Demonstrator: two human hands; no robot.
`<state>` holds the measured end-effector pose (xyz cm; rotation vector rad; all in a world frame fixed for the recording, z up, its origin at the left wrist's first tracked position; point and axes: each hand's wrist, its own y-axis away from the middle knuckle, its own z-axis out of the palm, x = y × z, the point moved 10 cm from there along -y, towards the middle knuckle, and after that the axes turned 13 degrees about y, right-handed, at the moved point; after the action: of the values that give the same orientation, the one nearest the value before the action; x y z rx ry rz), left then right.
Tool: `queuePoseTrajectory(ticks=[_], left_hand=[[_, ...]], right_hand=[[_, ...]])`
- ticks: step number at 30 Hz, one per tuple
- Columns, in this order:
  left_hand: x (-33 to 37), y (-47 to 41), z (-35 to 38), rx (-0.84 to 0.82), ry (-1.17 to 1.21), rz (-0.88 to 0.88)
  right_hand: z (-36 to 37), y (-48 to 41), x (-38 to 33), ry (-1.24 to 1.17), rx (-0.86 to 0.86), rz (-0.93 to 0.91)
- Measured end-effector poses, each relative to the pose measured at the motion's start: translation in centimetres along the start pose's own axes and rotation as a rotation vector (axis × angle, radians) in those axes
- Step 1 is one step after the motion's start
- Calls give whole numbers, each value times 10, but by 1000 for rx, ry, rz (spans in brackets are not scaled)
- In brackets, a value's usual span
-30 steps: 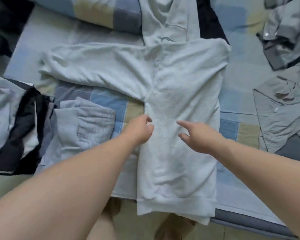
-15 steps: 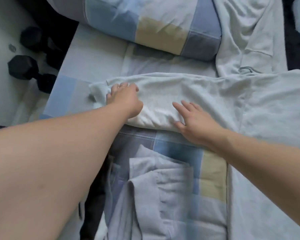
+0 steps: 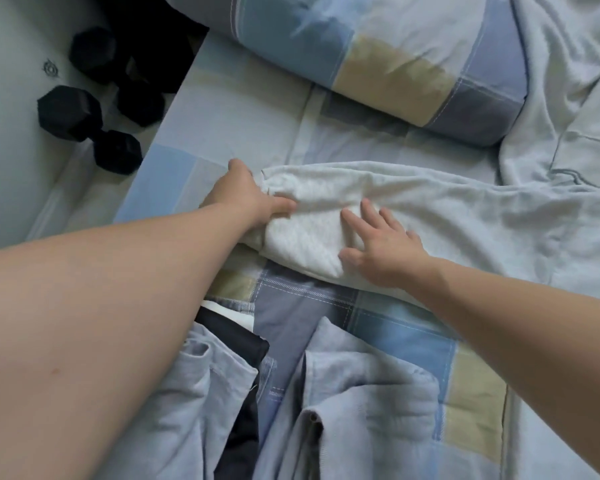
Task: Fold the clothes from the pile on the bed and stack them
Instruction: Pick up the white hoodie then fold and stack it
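Two black hex dumbbells lay on the floor beyond the bed's left edge, outside the task; I counted four heads.

On the bed, close to that left edge, the left hand grasped the cuff end of the one outstretched sleeve, thumb over the cloth and fingers hidden beneath. I judged the grip was meant to lift the sleeve and carry it inward.

Just beside it the right hand lay released on the same sleeve, fingers straight and spread. It was probably pinning the cloth where the fold would fall.

At the near edge I counted at least two grey-blue garments and one black garment between them. I could not tell whether these were stack or pile.

One checked pillow lay along the far edge.

The white sweatshirt ran flat from the sleeve toward the right edge, spread for folding.

One further pale garment sat crumpled at the far right corner, not yet folded.
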<state>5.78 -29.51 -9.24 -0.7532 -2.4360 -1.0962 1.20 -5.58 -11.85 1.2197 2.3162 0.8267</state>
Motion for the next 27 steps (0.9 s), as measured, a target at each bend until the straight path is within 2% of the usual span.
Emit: queuePoseTrajectory(ticks=[2,4,8,11,14,16,19,27], left_hand=[[1,7,5,-91,52,-33],[17,18,8,-143,67,5],[70,58,16,-236,225,59],[120,104,35,-307,282,87],[175,162,68,-387,351,144],[210,204,103,-498,429,169],[259,269,163,-623,483,202],[366,393,336,-549,536,290]], right_hand=[[-6,4,3,-60,-26,-19],[-15,15,7,-195,-16,-17],[-39,57,35,-683,32,119],[-45,96,60,-1080,-31,191],[-53,141,100,-1372,-60,191],[-58,173,134,-1528,-67,172],[-56,222,201,-1671,-57,168],[-10,326,399,-1798,-17,232]])
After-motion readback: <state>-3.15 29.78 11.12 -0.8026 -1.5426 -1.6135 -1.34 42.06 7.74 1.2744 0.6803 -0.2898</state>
